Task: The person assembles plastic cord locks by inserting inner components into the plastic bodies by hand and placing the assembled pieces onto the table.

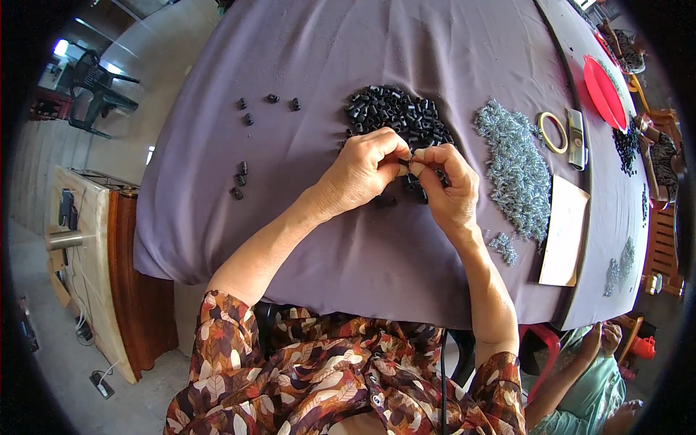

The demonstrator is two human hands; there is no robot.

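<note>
Over the purple cloth, my left hand [366,168] and my right hand [451,185] meet with their fingertips pinched together. Something small sits between them, too tiny and covered to make out. Just beyond my fingers spreads a heap of small black plastic pieces [399,109], and a few more of them show under my hands. To the right lies a long pile of small silvery metal pieces that look like springs [515,167], with a little separate cluster [503,249] nearer me. Several black pieces [243,168] lie apart at the left, in two loose groups.
Right of the springs lie a yellowish tape roll [552,133], a metal-faced object [576,138] and a cardboard sheet [564,230]. Farther right are a red basin [605,93] and a co-worker in green [591,384]. A wooden cabinet [141,283] stands at left.
</note>
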